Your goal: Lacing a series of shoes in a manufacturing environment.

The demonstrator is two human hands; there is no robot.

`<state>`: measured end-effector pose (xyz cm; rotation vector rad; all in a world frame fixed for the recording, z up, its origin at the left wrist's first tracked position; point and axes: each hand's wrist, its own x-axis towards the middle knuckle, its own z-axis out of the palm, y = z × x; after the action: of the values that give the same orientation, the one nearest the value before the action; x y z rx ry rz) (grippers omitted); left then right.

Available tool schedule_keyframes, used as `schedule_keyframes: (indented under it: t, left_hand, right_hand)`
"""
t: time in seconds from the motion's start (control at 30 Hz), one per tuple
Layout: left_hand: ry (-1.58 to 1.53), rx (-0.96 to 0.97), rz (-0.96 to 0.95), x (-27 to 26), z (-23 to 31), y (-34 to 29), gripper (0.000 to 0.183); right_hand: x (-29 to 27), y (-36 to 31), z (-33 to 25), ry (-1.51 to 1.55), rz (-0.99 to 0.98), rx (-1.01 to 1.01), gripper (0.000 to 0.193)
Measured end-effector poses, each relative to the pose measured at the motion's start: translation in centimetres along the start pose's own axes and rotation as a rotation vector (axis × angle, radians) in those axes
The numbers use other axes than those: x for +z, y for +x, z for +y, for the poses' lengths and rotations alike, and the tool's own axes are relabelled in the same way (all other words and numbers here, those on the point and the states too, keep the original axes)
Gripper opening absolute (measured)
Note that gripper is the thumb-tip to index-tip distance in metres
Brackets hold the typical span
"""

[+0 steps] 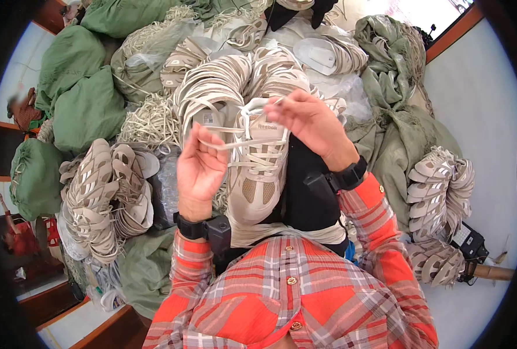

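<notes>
A beige and tan shoe upper (pixel 257 195) lies over my lap, toe toward me, with a cream shoelace (pixel 252 143) threaded across its front. My left hand (pixel 202 168) is left of the upper, its thumb and fingertips closed on a stretch of the lace that runs taut to the eyelets. Over the upper's right side, near the collar, my right hand (pixel 311 125) has its fingertips pinched together. Slight blur hides what lies between them. A white loop (pixel 247 113) shows at the collar beside those fingertips.
Stacked shoe uppers (pixel 212 81) stand just beyond my hands, with more stacks at left (pixel 93 200) and right (pixel 436 186). A heap of loose laces (pixel 149 123) lies left. Green sacks (pixel 87 104) surround the area. A white wall (pixel 471 99) rises at right.
</notes>
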<state>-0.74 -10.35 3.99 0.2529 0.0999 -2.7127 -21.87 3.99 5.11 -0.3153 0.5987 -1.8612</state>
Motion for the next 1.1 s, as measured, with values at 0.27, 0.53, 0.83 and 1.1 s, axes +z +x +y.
schedule_keyframes:
  t: [0.27, 0.53, 0.83, 1.1]
  left_hand:
    - [-0.340, -0.252, 0.111, -0.7, -2.3, 0.9, 0.009]
    - [1.970, 0.388, 0.057, -1.2, -1.2, -1.0, 0.018]
    - [2.091, -0.057, -0.108, -2.4, 0.3, -1.6, 0.014]
    - [2.201, -0.012, -0.870, 8.4, 4.6, -1.7, 0.016]
  right_hand:
    - [-4.2, -2.5, -3.1, 0.154, 0.362, -0.261, 0.008]
    - [-2.0, -4.6, -3.1, -0.347, 0.407, -0.227, 0.013]
    - [0.4, -6.8, -1.2, -0.757, 0.299, -0.125, 0.012]
    - [4.8, -2.3, 6.7, -1.420, -0.388, -0.333, 0.016]
